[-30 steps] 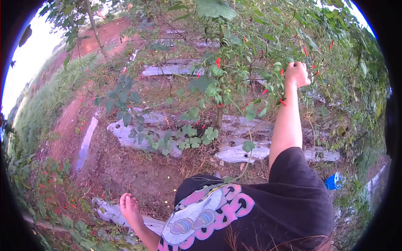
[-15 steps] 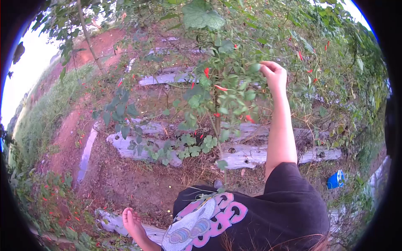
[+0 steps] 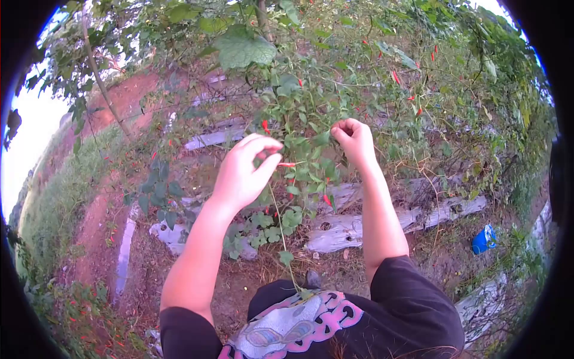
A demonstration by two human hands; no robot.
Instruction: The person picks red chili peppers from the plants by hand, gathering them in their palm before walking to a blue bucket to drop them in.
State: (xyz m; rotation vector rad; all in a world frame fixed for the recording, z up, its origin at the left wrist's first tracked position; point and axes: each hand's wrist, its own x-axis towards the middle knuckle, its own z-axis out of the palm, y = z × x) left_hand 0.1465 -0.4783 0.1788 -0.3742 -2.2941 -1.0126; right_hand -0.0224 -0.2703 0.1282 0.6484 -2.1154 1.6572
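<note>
from my end of the feed, both hands are up in the leafy green pepper plant, and the left hand hovers half open, thumb and curled fingers apart, with the slim, glossy red pepper right beside its thumb tip. touching or not, i can't tell, and i see nothing clearly held there. over on the other side, the right hand has thumb and forefinger drawn close together at the plant's foliage; whether they've got hold of a leaf or twig, i can't make out. i'd judge the step in hand as getting fingers onto that pepper, which hangs between the two hands, nearer the left. as i read it, the next move calls for a light left pinch at the stem end, with the right keeping the branch quiet. now the container: one blue, round-sided bucket with a whitish patch, down on the brown soil near the right end of the pale, plastic-looking ground strip, well apart from both hands. what's inside, i can't see from this angle.
</note>
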